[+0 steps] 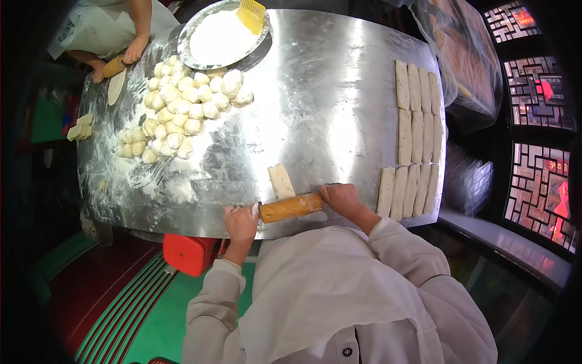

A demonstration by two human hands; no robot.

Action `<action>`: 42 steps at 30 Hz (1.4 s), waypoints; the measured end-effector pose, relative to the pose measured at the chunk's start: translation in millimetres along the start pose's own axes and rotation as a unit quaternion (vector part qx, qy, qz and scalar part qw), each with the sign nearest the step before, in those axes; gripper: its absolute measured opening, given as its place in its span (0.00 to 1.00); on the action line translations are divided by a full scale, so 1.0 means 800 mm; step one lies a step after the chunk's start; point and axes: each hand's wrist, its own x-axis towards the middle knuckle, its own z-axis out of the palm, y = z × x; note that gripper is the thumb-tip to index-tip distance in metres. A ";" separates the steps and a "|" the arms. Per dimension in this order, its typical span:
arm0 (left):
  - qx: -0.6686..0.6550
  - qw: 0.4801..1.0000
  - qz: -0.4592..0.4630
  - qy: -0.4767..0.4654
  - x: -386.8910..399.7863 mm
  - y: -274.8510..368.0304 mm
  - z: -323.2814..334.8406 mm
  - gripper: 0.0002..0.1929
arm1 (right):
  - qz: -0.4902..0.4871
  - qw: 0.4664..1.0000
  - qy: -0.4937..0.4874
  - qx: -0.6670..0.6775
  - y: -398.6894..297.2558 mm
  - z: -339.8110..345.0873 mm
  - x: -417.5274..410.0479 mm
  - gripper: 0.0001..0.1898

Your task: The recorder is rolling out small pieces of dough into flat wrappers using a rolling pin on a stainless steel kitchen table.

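Note:
My left hand (242,222) and my right hand (341,198) grip the two ends of a wooden rolling pin (291,208) near the front edge of the steel table. Under the pin lies a flat strip of dough (282,181), its far end showing beyond the roller and the middle hidden by it. To my right, dough strips with dark flecks (403,139) lie side by side in three groups along the table's right edge. Left of centre, many floured dough balls (184,107) sit crowded together, some stacked.
A metal basin of flour (223,38) with a yellow scraper (251,16) stands at the back. At the far left corner another person's hands (135,50) hold a rolling pin (113,67) over a dough sheet (117,86). A red stool (188,255) stands below the front edge.

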 end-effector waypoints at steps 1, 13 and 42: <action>-0.001 1.000 -0.003 0.001 0.005 -0.005 0.005 0.21 | 0.011 1.000 -0.004 -0.008 -0.001 0.001 0.003 0.14; 0.081 0.994 -0.042 0.061 0.196 -0.011 -0.017 0.27 | 0.142 0.987 0.015 -0.074 0.053 -0.013 0.179 0.20; 0.036 0.997 -0.048 0.057 0.197 -0.004 -0.009 0.21 | 0.121 0.986 0.087 -0.080 0.059 -0.009 0.168 0.17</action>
